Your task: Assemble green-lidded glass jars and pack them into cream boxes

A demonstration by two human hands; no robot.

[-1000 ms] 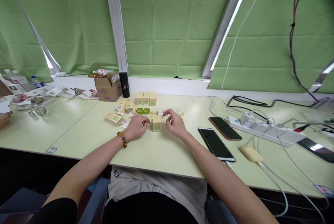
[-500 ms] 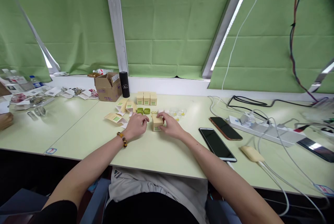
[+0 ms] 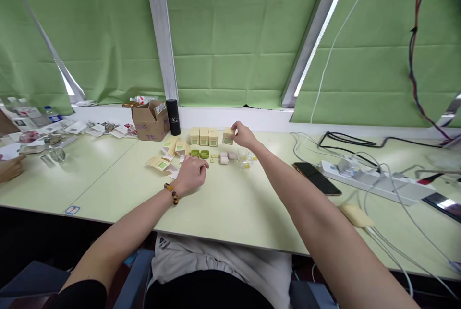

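My right hand [image 3: 244,135] reaches to the back of the table, its fingers closed on a small beige carton [image 3: 228,136] with a green label. Left of that carton stands a row of three matching cartons [image 3: 203,137]. My left hand [image 3: 190,174] rests on the table with curled fingers and nothing visible in them. Just beyond it lie unfolded flat cartons [image 3: 161,163] and two green square containers [image 3: 200,154]. Pale pink cylinders [image 3: 224,157], tiny yellow pieces [image 3: 213,156] and clear round cups [image 3: 245,159] with yellow bits sit between my hands.
An open brown cardboard box [image 3: 149,122] and a black bottle [image 3: 173,117] stand at the back. To the right are a phone [image 3: 317,178], a white power strip [image 3: 367,184] and loose cables. Another person's hand [image 3: 11,169] is at the far left, near small packets.
My right hand has carried the carton from the middle of the table back and to the right, beside the row of three. My left hand has barely moved.
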